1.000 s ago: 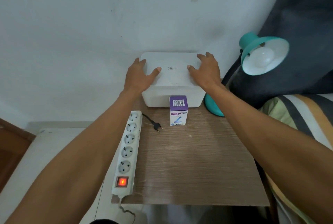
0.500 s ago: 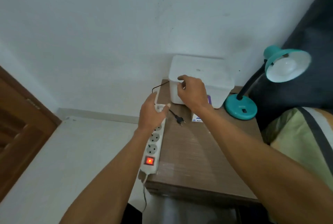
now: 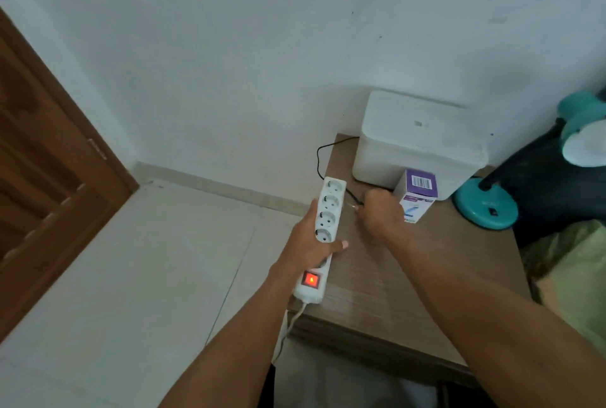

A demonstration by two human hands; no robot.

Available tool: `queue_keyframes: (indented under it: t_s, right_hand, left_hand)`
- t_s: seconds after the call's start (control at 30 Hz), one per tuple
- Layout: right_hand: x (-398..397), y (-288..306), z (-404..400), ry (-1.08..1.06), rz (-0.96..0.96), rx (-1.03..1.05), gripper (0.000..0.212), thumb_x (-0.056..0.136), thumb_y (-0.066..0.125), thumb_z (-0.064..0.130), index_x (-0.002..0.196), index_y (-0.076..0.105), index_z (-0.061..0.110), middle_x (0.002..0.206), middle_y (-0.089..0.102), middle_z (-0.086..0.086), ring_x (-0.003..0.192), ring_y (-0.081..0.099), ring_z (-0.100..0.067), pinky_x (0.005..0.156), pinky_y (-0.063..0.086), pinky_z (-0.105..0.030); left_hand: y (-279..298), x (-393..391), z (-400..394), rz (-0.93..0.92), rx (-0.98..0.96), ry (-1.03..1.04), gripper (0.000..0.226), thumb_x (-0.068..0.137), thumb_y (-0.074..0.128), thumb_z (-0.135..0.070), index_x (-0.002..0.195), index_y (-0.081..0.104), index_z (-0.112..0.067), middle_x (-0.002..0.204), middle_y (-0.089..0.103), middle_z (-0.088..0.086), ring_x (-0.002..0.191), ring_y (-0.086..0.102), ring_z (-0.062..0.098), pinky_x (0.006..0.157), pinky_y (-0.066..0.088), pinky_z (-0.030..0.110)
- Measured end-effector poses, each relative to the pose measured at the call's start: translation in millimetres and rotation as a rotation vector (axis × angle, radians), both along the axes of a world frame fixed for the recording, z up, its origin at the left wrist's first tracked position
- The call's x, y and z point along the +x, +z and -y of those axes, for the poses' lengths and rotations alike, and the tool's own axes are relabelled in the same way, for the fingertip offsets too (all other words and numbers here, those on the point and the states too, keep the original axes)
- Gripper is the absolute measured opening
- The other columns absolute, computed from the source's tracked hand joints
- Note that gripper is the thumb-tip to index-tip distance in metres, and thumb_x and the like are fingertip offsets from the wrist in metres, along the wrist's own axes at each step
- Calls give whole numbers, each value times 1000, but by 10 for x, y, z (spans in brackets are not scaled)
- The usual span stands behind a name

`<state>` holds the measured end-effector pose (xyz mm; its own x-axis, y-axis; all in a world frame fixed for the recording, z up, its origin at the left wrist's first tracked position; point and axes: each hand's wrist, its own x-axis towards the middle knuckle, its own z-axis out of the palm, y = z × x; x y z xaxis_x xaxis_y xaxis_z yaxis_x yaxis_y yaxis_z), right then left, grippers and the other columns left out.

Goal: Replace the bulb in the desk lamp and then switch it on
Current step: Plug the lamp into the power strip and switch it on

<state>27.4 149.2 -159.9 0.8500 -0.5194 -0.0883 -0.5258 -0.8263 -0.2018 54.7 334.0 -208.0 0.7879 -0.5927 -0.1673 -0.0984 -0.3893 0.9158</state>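
Left hand (image 3: 311, 240) grips the power strip (image 3: 323, 237) steady; right hand (image 3: 382, 210), closed around the plug (image 3: 355, 207), should line both pins squarely with 1 socket.

Left hand (image 3: 311, 240): off the white box (image 3: 416, 145), now lying across the power strip (image 3: 323, 237), thumb over its face.
Right hand (image 3: 382, 210): off the box, now closed on the plug (image 3: 357, 206) beside the strip.
View: swung left, door (image 3: 42, 161) visible.
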Motion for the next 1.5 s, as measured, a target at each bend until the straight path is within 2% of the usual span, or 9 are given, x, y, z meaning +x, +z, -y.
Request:
queue_keyframes:
  t_s: [0.13, 0.33, 0.47, 0.63, 0.8, 0.9, 1.07, 1.27, 1.5]
  right_hand:
    - [47, -80, -27, -6, -15, -55, 21, 90, 63, 27, 100, 70, 10, 102, 69, -13, 93, 67, -33, 74, 56, -42]
    - [121, -75, -123, -39, -3, -114, 20, 91, 53, 11, 97, 70, 4, 99, 69, -18, 94, 67, -38, 71, 52, -41]
    - [125, -27, -47, -159, 138, 114, 14, 87, 63, 15, 91, 73, 7, 89, 70, -14, 86, 68, -32, 70, 55, -38]
    - [141, 269, -97, -195, 442, 506, 12, 85, 76, 17, 97, 74, 15, 86, 71, 3, 75, 64, -6, 70, 51, -17]
    - [184, 321, -319, -114, 563, 643, 17, 79, 80, 11, 76, 68, 23, 72, 69, 8, 67, 64, -6, 64, 50, -20]
    - [173, 200, -385, -105, 557, 651, 17, 76, 81, 8, 73, 71, 21, 74, 71, 4, 72, 68, -11, 69, 55, -27]
    - [134, 100, -416, -141, 567, 620, 9, 77, 80, 11, 81, 74, 15, 76, 72, 4, 74, 69, -9, 68, 53, -23]
    - [50, 122, -414, -146, 553, 577, 6, 81, 78, 14, 83, 73, 16, 77, 71, 7, 72, 66, -2, 61, 46, -13]
    - [30, 11, -446, -93, 508, 499, 4, 80, 79, 19, 82, 76, 17, 75, 71, 9, 73, 66, -3, 64, 52, -22]
  left_hand:
    - [-30, 16, 10, 3, -43, -11, 97, 67, 94, -34, 146, 37, -36, 121, 67, -11, 105, 68, 7, 93, 58, 33]
    - [3, 0, 15, 4, -53, -37, 104, 75, 89, -39, 155, 22, -37, 129, 59, -15, 112, 63, 6, 92, 51, 20]
    - [23, -6, -7, -13, -56, -68, 108, 81, 87, -31, 160, 13, -27, 129, 50, -19, 115, 54, 3, 80, 37, 0]
    - [22, 18, -4, -41, -59, -114, 113, 81, 87, -31, 160, 7, -30, 135, 49, -15, 122, 54, 9, 93, 41, 17]
    - [60, 11, -14, -35, -58, -113, 110, 82, 86, -28, 161, 9, -28, 132, 50, -15, 116, 54, 6, 84, 40, 8]
    - [34, 12, -10, -30, -61, -106, 111, 79, 87, -35, 159, 11, -35, 136, 55, -11, 118, 59, 9, 93, 46, 23]
    - [6, 27, -6, -34, -57, -106, 112, 77, 87, -39, 159, 12, -36, 137, 58, -8, 117, 62, 10, 96, 49, 27]
    - [3, 28, 0, -21, -54, -108, 107, 80, 86, -35, 159, 13, -34, 130, 57, -12, 111, 60, 8, 86, 45, 18]
    - [4, 24, 2, -15, -41, -99, 111, 80, 86, -35, 160, 9, -33, 132, 60, -9, 111, 62, 7, 84, 45, 13]
